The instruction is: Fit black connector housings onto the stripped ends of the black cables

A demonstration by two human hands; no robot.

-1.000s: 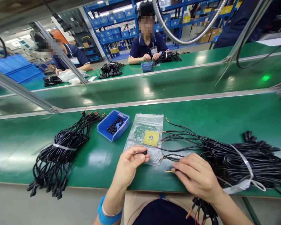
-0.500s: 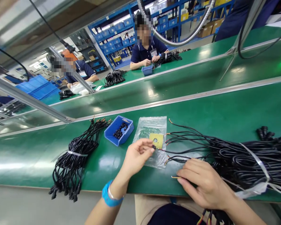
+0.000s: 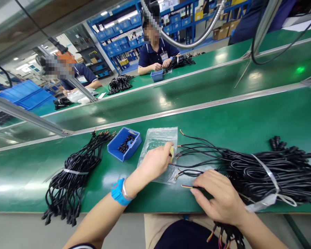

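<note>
My left hand [image 3: 155,160] is closed over the clear plastic zip bag [image 3: 160,133], fingers turned away from me. Between its fingertips a bit of a small black plastic part shows, right beside the yellow square piece [image 3: 172,150], which the hand mostly covers. My right hand [image 3: 216,197] pinches a black cable near its end, and the thin bared wires [image 3: 187,186] stick out to the left of the fingertips. Beyond it, several loose cable ends [image 3: 197,149] fan out from a tied bundle of black cables [image 3: 261,173] towards the bag.
A blue bin [image 3: 131,147] with small black parts stands left of the bag. Farther left lies another tied cable bundle [image 3: 75,166]. More wire ends [image 3: 221,238] hang near my lap. Across the metal rail [image 3: 155,116], co-workers sit at the opposite green bench.
My left hand has rolled over and moved onto the yellow piece, now hiding most of it. My right hand still holds the cable. The whole view has shifted slightly.
</note>
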